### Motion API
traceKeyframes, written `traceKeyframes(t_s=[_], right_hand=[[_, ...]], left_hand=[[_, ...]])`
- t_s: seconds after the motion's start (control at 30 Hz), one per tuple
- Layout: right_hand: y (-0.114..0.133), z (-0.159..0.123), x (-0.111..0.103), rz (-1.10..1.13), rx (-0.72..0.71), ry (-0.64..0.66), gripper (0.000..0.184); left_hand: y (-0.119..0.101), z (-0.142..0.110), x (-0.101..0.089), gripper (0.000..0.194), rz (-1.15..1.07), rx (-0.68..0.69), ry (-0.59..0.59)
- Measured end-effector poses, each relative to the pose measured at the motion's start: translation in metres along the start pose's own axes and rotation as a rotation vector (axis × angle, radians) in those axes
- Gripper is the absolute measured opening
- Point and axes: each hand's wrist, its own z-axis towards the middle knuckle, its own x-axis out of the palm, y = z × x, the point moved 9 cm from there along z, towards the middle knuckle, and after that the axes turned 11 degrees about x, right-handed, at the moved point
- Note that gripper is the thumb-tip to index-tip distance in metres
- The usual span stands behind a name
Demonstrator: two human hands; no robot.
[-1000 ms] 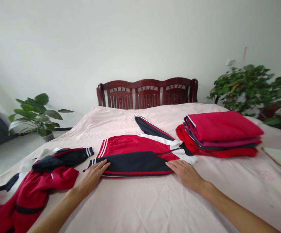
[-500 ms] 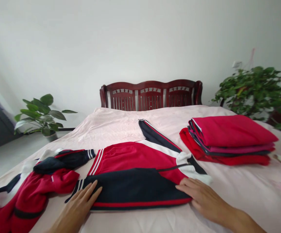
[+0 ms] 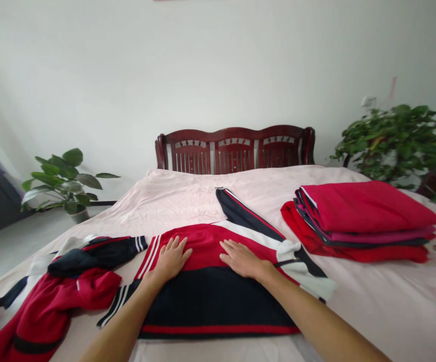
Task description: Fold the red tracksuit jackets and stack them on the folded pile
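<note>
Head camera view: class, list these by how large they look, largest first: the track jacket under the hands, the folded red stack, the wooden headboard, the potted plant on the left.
1. Track jacket
2. Folded red stack and wooden headboard: about equally wide, and the stack sits nearer the camera, so unsure; not ranked.
3. Potted plant

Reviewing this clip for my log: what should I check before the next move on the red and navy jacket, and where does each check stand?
Left hand flat on the jacket's red part, not gripping: ok.
Right hand flat on the same red part, not gripping: ok.
Jacket lying spread on the bed: ok.
Far sleeve laid in: not ok, it reaches out toward the headboard.
Folded stack apart from the jacket: ok.
Crumpled garment apart from the jacket's near sleeve: cannot tell.
</note>
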Motion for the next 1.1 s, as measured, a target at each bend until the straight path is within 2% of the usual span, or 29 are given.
traceKeyframes(t_s=[0.07, 0.17, 0.27, 0.4, 0.57, 0.73, 0.87, 1.1], right_hand=[[-0.018, 0.016, 0.008, -0.054, 0.038, -0.024, 0.067], [-0.052, 0.033, 0.005, -0.107, 0.104, -0.123, 0.066], [-0.081, 0.046, -0.003, -0.125, 0.160, -0.194, 0.066], [-0.097, 0.062, -0.011, -0.141, 0.211, -0.271, 0.060], [-0.096, 0.071, -0.018, -0.161, 0.264, -0.379, 0.051], [-0.084, 0.069, -0.033, -0.188, 0.234, -0.482, 0.036], [-0.073, 0.080, -0.045, -0.198, 0.174, -0.508, 0.035], [-0.049, 0.123, -0.051, -0.130, 0.141, -0.529, 0.036]], left_hand=[[0.014, -0.001, 0.012, 0.058, 0.018, -0.062, 0.040], [0.032, -0.007, 0.019, 0.062, 0.028, -0.115, 0.077], [0.047, -0.008, 0.017, 0.062, 0.022, -0.168, 0.083], [0.065, 0.006, 0.005, 0.056, -0.015, -0.243, 0.056], [0.094, 0.031, -0.007, 0.049, -0.023, -0.390, -0.005], [0.106, 0.033, -0.008, 0.044, 0.037, -0.469, -0.118], [0.104, 0.031, -0.008, 0.033, 0.063, -0.445, -0.173], [0.087, 0.035, -0.018, 0.018, 0.094, -0.305, -0.205]])
